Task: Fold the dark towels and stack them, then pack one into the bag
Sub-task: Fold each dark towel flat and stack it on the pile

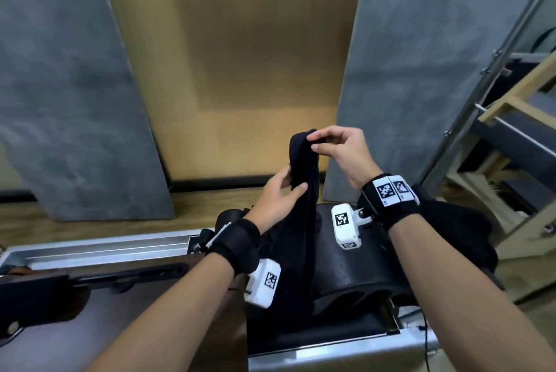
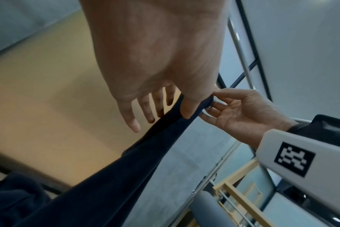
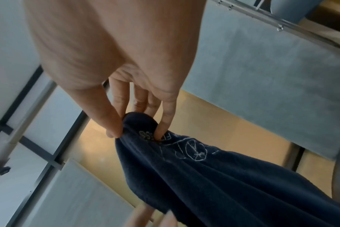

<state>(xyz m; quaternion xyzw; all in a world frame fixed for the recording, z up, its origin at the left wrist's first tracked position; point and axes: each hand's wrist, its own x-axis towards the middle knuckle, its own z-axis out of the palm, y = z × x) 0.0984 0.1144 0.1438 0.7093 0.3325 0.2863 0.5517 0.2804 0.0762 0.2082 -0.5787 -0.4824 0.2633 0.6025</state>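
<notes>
A dark navy towel hangs lifted in front of me over a black padded surface. My right hand pinches its bunched top end between thumb and fingertips. Lower down, my left hand grips the hanging towel, thumb across the front and fingers behind. In the right wrist view the right hand pinches the towel beside pale embroidered stitching. In the left wrist view the left hand has its thumb on the towel, and the right hand is just beyond. No bag can be made out.
A black rounded padded block sits under my right wrist, with a dark heap at its right. A metal rail runs off to the left. Wooden-framed equipment stands at the right. Two grey panels lean against the tan wall.
</notes>
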